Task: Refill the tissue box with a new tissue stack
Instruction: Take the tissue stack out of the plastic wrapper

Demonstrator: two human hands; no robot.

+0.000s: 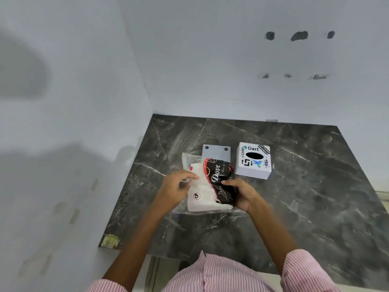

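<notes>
A tissue pack [207,192] in clear plastic, printed black and red with "Dove", lies on the dark marble counter [305,197]; white tissues show through its left side. My left hand [175,189] pinches the pack's left edge. My right hand [241,193] grips its right side. The white cube tissue box [253,161], with stickers and a black oval opening on top, stands just right of and behind the pack. A flat grey panel [216,151] with two dark dots lies behind the pack, partly covered by it.
White walls close the counter on the left and at the back, forming a corner. The counter's front edge runs near my body, with a yellowish sticker [109,241] at its front left corner. Marble extends to the right of the box.
</notes>
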